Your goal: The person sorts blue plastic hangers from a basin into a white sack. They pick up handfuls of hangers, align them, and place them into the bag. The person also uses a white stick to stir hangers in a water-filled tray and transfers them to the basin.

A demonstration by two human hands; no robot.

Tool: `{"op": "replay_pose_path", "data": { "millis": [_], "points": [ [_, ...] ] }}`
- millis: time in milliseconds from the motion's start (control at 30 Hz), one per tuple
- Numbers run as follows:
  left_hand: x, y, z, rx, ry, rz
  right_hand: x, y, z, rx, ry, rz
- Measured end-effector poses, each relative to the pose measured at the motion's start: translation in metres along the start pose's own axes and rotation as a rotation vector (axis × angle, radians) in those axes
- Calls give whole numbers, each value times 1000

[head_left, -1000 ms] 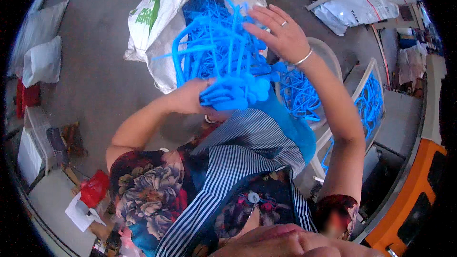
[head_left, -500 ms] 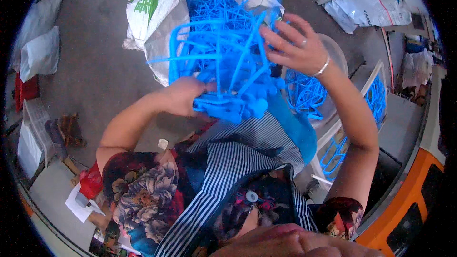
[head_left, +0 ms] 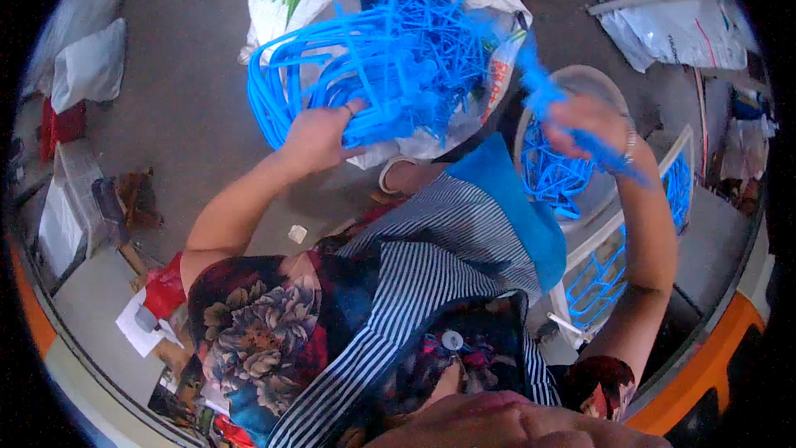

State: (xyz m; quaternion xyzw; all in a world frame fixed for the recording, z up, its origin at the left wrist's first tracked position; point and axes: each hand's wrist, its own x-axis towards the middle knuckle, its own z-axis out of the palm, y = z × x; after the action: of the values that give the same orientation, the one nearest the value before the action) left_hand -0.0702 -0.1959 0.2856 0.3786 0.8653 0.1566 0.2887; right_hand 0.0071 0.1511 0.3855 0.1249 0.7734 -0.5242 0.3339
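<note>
My left hand [head_left: 319, 139] is closed round the near edge of a stack of bright blue plastic frames [head_left: 274, 83], looped bars joined by thin cross-strips. The stack is held up over the mouth of a white woven sack [head_left: 278, 12], which is full of thin blue plastic sticks [head_left: 427, 8]. To the right, my right hand [head_left: 584, 124] is closed on a long blue plastic piece [head_left: 539, 79], apart from the stack. Motion blurs this hand and the piece, so its exact shape cannot be made out.
Below my right hand stands a pale round tub [head_left: 593, 75] with blue plastic pieces [head_left: 555, 174] inside. Beside it are a white-framed rack [head_left: 676, 153] and more blue frames [head_left: 593, 282]. White bags [head_left: 91, 66] lie at the far left; an orange edge [head_left: 692, 382] runs at lower right.
My right hand has moved from the stack's right side down and right, taking a long blue piece with it. My left hand has tilted the stack leftward.
</note>
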Motion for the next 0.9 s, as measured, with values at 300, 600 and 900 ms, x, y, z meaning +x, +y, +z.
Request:
{"op": "replay_pose_path", "data": {
  "millis": [300, 600, 900],
  "points": [
    [-15, -26, -1, -249, -9, 34, 121, 21, 33, -1113, 842, -531],
    [-2, 28, -35, -135, -263, 290, 78, -37, 69, -1356, 549, -1423],
    [12, 31, -10, 20, -332, 140, 21, -34, 53, -1115, -217, -278]
  ]
}}
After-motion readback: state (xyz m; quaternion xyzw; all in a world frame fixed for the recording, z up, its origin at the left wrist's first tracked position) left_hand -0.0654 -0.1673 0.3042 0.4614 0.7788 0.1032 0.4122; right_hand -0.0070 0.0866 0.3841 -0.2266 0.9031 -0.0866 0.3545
